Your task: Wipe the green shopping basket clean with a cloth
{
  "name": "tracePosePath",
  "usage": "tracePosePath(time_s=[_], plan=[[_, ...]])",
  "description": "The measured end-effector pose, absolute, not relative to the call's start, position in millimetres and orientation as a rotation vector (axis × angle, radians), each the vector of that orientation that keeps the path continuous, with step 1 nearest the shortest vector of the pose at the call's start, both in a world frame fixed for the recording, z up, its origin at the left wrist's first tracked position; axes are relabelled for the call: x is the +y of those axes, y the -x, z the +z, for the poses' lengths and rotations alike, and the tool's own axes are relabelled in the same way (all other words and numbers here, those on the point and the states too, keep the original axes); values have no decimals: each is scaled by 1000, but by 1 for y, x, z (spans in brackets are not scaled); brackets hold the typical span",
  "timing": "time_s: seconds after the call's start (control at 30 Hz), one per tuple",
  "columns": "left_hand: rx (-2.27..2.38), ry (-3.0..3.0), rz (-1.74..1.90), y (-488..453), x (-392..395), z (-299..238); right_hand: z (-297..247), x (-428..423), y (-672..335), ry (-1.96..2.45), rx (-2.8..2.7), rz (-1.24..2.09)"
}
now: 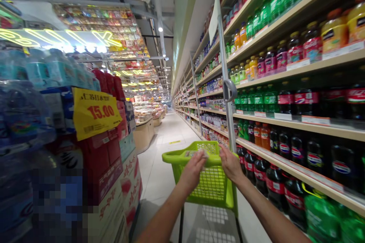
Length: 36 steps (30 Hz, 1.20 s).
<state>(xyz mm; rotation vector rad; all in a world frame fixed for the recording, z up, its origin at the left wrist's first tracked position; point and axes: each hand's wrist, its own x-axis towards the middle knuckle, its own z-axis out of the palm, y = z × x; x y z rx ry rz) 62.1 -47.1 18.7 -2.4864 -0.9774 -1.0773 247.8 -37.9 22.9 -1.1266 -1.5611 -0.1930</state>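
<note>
A bright green plastic shopping cart (215,186) with a lattice basket stands right in front of me. My left hand (194,169) is closed over the middle of its handle. Something pale and shiny shows by these fingers; I cannot make out whether it is a label on the handle or a separate thing. Toward the handle's right end, my right hand (230,164) is closed on the green rim, with its fingertips partly out of sight. The cart's thin dark legs reach down below the basket, and what lies inside the basket is mostly hidden.
Long shelves (291,127) of bottled drinks line the right side, close to the cart. A metal post (225,72) with a grey loop rises there. Stacked drink cartons (105,159) with a yellow price sign (95,112) crowd the left. A pale tiled aisle (168,129) stretches ahead.
</note>
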Motion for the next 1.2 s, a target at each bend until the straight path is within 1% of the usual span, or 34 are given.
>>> tracePosePath(time_s=[0.07,0.13,0.2,0.3,0.37,0.43,0.5,0.57,0.63,0.73,0.8,0.87,0.97,1.03,1.1,1.2], plan=[[-1286,2291,-1241,-29,-42,19,20,-38,-249,1087,-1542,-200],[-1423,2162,-1333,-21,-39,20,17,-39,-247,1061,-1535,-217],[-1312,2203,-1340,-41,-39,17,14,-41,-245,1044,-1541,-242],[-1038,2379,-1238,-75,-42,13,11,-44,-244,1022,-1557,-262],[-992,2417,-1191,-67,-41,12,9,-44,-246,997,-1565,-265],[-1125,2343,-1237,-33,-38,13,7,-44,-250,974,-1575,-269],[-1396,2136,-1370,3,-35,14,6,-45,-251,967,-1576,-287],[-1483,2046,-1412,14,-33,14,5,-46,-250,979,-1567,-310],[-1362,2121,-1372,-6,-33,11,4,-47,-249,989,-1570,-333],[-1027,2316,-1245,-52,-36,7,3,-46,-252,972,-1610,-353],[-912,2389,-1174,-57,-36,6,3,-46,-257,957,-1624,-363],[-989,2364,-1192,-33,-34,5,1,-45,-260,954,-1626,-373],[-1336,2124,-1365,12,-30,6,-1,-45,-259,964,-1614,-382],[-1466,2026,-1435,12,-31,8,-3,-46,-256,970,-1598,-396],[-1396,2133,-1407,-20,-34,10,-4,-46,-254,973,-1593,-412],[-1047,2427,-1232,-75,-40,13,-4,-47,-255,960,-1628,-430]])
